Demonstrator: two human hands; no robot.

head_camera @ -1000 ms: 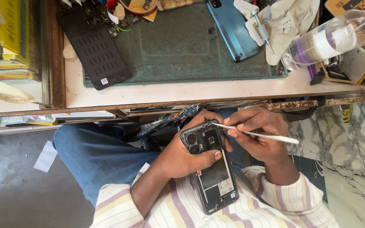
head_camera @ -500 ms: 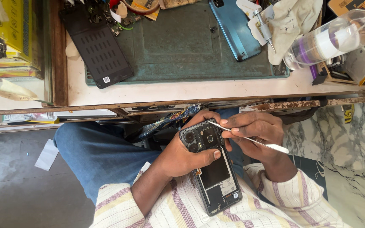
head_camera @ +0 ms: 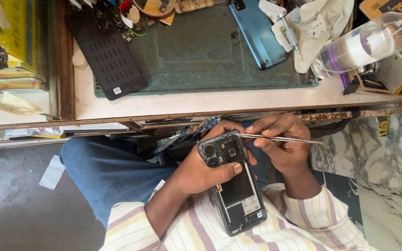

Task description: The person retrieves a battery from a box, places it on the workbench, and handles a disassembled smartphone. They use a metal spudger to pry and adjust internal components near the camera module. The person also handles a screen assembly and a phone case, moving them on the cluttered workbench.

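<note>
We work on an opened phone above our lap.

Our left hand (head_camera: 201, 172) clamps the opened phone (head_camera: 233, 183) by its edges; our right hand (head_camera: 282, 146), at 3 o'clock, pinches thin tweezers (head_camera: 280, 138) over the camera end. The bare board looks fragile.

The left hand (head_camera: 201, 169) grips an opened phone (head_camera: 233, 183) over the lap, thumb across its inner boards. The right hand (head_camera: 282, 144) pinches tweezers (head_camera: 275, 138), tips touching the camera end. A blue phone back (head_camera: 257, 32) lies on the green mat (head_camera: 196, 56).
</note>
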